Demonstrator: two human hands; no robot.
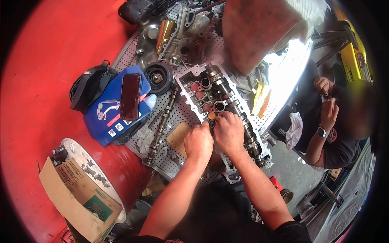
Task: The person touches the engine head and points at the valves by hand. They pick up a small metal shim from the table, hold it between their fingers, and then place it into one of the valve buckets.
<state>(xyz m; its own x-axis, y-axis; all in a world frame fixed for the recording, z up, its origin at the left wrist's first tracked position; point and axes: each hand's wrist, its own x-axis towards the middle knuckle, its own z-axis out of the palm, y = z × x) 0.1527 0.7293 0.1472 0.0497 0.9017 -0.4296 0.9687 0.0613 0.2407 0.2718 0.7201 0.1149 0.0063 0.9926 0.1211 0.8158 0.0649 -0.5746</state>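
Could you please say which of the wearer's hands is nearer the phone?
Left: in the picture, the left hand is right of and below the phone; the right hand lies farther right.

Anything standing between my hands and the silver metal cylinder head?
Nothing visible does. The left hand and right hand are both at the silver metal cylinder head. The long dark metal camshaft along its right side lies beside the right hand, not between.
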